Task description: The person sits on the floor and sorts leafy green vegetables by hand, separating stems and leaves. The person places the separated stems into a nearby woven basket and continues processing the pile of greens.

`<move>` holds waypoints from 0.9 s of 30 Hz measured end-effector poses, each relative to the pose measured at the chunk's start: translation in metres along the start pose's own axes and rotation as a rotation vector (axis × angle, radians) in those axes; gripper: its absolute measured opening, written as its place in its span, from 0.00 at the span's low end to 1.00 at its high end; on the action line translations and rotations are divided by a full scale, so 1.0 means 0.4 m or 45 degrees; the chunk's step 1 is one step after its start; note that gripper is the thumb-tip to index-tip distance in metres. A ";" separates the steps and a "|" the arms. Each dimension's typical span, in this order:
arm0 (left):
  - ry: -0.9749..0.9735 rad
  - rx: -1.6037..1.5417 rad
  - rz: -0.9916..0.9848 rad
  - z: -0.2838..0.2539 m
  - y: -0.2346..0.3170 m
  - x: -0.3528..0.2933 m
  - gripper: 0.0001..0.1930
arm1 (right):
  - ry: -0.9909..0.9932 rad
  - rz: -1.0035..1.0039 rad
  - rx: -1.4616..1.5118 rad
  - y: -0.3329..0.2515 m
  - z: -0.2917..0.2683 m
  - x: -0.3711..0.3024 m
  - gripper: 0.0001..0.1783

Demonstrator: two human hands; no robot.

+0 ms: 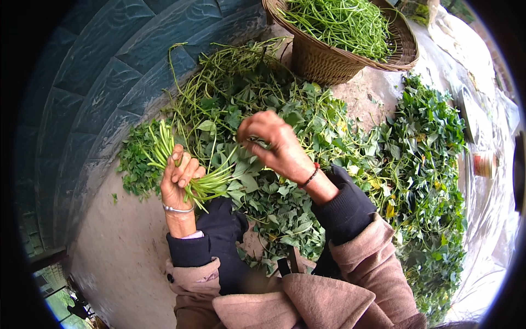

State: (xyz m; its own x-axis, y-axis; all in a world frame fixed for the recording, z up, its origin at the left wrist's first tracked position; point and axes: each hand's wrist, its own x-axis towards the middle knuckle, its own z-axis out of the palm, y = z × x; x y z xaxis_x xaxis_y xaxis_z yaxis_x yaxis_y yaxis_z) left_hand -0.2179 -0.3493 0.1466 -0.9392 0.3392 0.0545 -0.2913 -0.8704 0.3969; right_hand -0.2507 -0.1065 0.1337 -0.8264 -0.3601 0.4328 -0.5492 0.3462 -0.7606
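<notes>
My left hand (181, 175) is closed around a bunch of pale green leaf stems (211, 185). The stems stick out on both sides of the fist, and a few thin ones reach toward the other hand. My right hand (271, 143), partly blurred, is at the right of the bunch with its fingers curled in. Whatever lies between those fingertips is too smeared to make out. Beneath both hands spreads a heap of leafy green vines (285, 211), with long bare stalks (213, 71) tangled at its far left.
A wicker basket (323, 63) piled with cut green stems (342, 24) stands at the far side. More leafy vines (422, 192) lie along the right beside clear plastic sheeting (493, 219). A dark tiled wall (93, 98) curves along the left, above the bare floor (120, 241).
</notes>
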 end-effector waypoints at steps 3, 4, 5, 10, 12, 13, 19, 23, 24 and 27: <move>0.027 0.007 0.026 0.005 -0.009 0.006 0.02 | -0.262 -0.024 0.155 -0.014 0.036 -0.013 0.09; 0.046 0.003 0.034 0.006 -0.010 0.006 0.02 | -0.285 -0.001 0.136 -0.024 0.042 -0.016 0.10; 0.065 -0.001 0.042 0.007 -0.012 0.006 0.02 | -0.299 0.008 0.104 -0.023 0.049 -0.020 0.12; -0.013 0.012 -0.013 0.001 -0.013 0.007 0.02 | -0.358 0.066 0.054 -0.020 0.043 -0.019 0.11; -0.008 0.003 -0.001 -0.001 -0.012 0.006 0.02 | -0.359 0.069 0.001 -0.023 0.043 -0.023 0.10; -0.004 -0.002 0.002 -0.001 -0.012 0.007 0.02 | -0.357 0.069 -0.030 -0.026 0.042 -0.024 0.10; 0.050 -0.023 -0.036 0.001 -0.025 0.014 0.03 | -0.368 -0.047 0.144 0.000 0.062 -0.025 0.10; 0.173 0.010 -0.063 -0.023 -0.020 0.011 0.03 | -0.383 -0.005 -0.070 -0.018 0.049 -0.020 0.10; 0.251 0.047 -0.071 -0.030 -0.019 0.009 0.03 | -0.395 0.016 -0.158 -0.024 0.042 -0.019 0.11; 0.371 0.137 -0.099 -0.034 -0.022 0.014 0.04 | -0.427 -0.013 -0.345 0.000 0.036 -0.030 0.12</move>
State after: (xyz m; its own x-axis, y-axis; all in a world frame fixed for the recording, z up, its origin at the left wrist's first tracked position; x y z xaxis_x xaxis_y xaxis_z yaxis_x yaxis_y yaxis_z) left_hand -0.2232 -0.3447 0.1308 -0.9320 0.2733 -0.2380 -0.3578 -0.7981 0.4848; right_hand -0.2390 -0.1146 0.1215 -0.7591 -0.6111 0.2242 -0.6068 0.5398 -0.5834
